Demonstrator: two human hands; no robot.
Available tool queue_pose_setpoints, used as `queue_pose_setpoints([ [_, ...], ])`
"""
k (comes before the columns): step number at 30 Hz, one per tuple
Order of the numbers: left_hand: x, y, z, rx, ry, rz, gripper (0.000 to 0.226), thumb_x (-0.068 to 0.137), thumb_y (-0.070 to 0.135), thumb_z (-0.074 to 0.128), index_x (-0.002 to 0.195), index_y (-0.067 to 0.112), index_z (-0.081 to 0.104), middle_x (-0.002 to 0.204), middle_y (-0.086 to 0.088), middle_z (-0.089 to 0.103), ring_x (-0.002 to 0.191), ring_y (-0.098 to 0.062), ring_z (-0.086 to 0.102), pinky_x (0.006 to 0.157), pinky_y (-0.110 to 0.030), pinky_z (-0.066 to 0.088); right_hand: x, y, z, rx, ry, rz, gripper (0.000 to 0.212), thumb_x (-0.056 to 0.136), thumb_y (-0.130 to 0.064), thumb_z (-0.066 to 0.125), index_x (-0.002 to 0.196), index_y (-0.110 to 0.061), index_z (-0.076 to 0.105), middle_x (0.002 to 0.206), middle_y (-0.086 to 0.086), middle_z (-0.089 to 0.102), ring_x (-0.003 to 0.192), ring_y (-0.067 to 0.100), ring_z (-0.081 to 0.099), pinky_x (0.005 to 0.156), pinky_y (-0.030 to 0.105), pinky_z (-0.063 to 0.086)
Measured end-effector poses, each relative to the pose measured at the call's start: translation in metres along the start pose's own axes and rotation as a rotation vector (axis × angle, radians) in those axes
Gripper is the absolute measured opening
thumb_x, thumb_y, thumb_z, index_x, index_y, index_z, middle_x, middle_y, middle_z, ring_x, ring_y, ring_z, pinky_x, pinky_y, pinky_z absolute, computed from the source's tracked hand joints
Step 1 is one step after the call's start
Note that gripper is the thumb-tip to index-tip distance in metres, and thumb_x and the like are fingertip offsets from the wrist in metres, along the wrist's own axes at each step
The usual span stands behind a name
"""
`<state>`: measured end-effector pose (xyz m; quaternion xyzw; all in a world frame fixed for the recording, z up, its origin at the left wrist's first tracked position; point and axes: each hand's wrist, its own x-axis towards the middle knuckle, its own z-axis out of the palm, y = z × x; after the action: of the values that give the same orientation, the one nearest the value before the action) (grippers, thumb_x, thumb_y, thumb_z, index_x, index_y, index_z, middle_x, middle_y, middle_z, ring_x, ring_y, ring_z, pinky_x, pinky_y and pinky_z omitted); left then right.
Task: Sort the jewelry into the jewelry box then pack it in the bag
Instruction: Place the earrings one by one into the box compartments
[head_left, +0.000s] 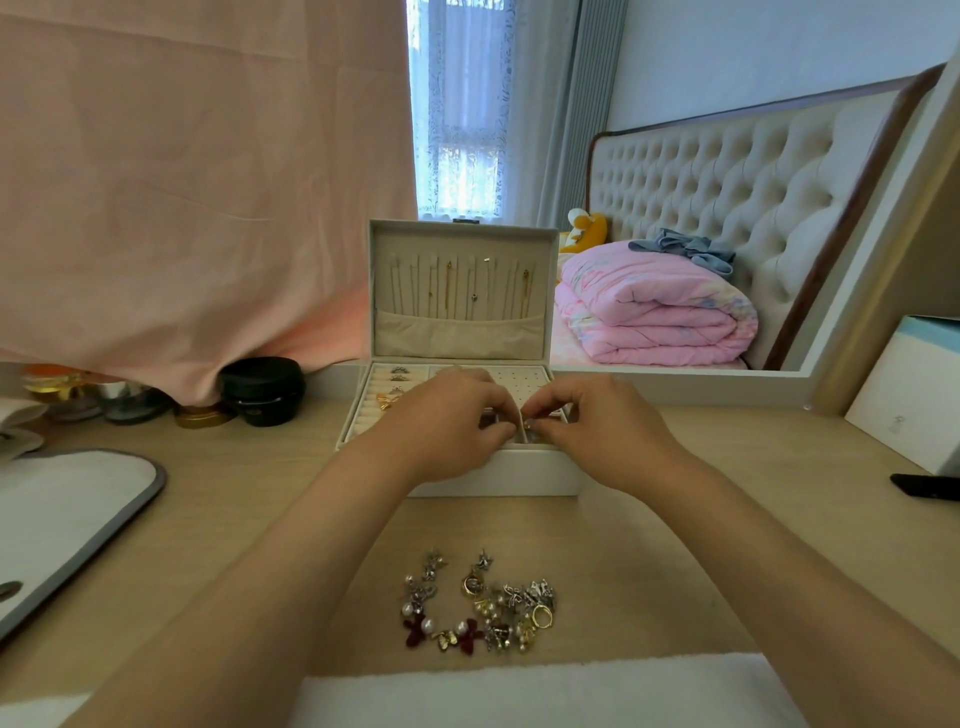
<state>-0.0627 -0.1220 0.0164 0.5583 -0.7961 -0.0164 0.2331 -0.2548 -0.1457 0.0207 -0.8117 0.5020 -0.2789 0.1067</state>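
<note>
- Found nearest the camera a white cloth (519, 691), cut off by the bottom edge; could not say what it was for.
- Saw at far left a white mat (67, 514) with grey edging, partly out of frame. Could not rule it in or out as part of the bag, and spotted no certain bag anywhere.
- Noted dark jars (262, 389) behind it, half hidden under a hanging pink cloth (182, 182).
- Found the loose jewelry (478, 608) heaped on the table (234, 519) between the forearms, just beyond the white cloth. Probably kept close for easy picking without a long reach. Judged the sorting far from done.
- Saw the jewelry box (467, 480) standing open past the heap, lid upright with chains hung inside, a few rings already seated in the left-hand rolls.
- Found the left hand (447, 421) over the box's front compartments, fingers curled, pinching a small piece (527, 425).
- Found the right hand (587, 421) facing it, fingertips pinched on the same small piece. Probably held two-handed to steady or fasten it before setting it down. Could not make out its kind, nor the compartments beneath.
- Noticed at far right a dark phone (924, 486), clipped by the frame.
</note>
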Motion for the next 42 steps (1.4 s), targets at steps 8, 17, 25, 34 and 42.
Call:
queue_pose_setpoints([
  [8,-0.003,-0.002,0.004,-0.002,-0.002,0.020,0.021,0.094,0.045,0.056,0.109,0.039,0.070,0.111,0.013,0.057,0.111,-0.009,0.045,0.092,-0.037,0.046,0.002,0.003,-0.002,-0.191,-0.060,-0.080,0.016,0.095,-0.036,0.060,0.099,-0.043,0.074,0.102,-0.019,0.058,0.098,0.006,0.056,0.075,0.028,0.043],
  [17,-0.006,-0.002,0.000,-0.037,0.046,0.016,0.025,0.094,0.042,0.060,0.114,0.031,0.068,0.112,0.012,0.056,0.111,-0.008,0.048,0.095,-0.037,0.047,-0.003,-0.008,-0.014,-0.137,-0.089,-0.147,0.011,0.092,-0.038,0.062,0.097,-0.041,0.071,0.107,-0.016,0.053,0.092,0.004,0.054,0.075,0.027,0.041],
  [25,-0.046,0.001,-0.022,-0.075,0.142,-0.002,0.006,0.090,0.035,0.062,0.094,0.031,0.061,0.087,0.014,0.059,0.081,-0.003,0.054,0.074,-0.034,0.051,-0.025,-0.045,-0.016,-0.087,-0.386,-0.290,0.013,0.086,-0.029,0.071,0.092,-0.039,0.073,0.090,-0.022,0.067,0.080,-0.013,0.055,0.071,0.008,0.041],
  [34,-0.096,-0.010,-0.004,-0.128,-0.074,0.014,0.004,0.092,0.031,0.063,0.094,0.034,0.064,0.088,0.018,0.060,0.085,0.002,0.054,0.070,-0.016,0.044,-0.038,-0.050,0.004,-0.183,-0.586,-0.287,0.021,0.085,-0.032,0.076,0.105,-0.038,0.075,0.081,-0.022,0.064,0.066,-0.012,0.052,0.067,0.012,0.041],
  [42,-0.097,-0.019,0.005,-0.230,-0.053,-0.011,0.012,0.090,0.032,0.067,0.102,0.036,0.067,0.092,0.019,0.064,0.089,0.001,0.059,0.077,-0.023,0.053,-0.038,-0.046,0.011,-0.118,-0.510,-0.259,0.006,0.088,-0.033,0.073,0.093,-0.034,0.076,0.080,-0.024,0.063,0.072,-0.015,0.052,0.067,0.011,0.040],
])
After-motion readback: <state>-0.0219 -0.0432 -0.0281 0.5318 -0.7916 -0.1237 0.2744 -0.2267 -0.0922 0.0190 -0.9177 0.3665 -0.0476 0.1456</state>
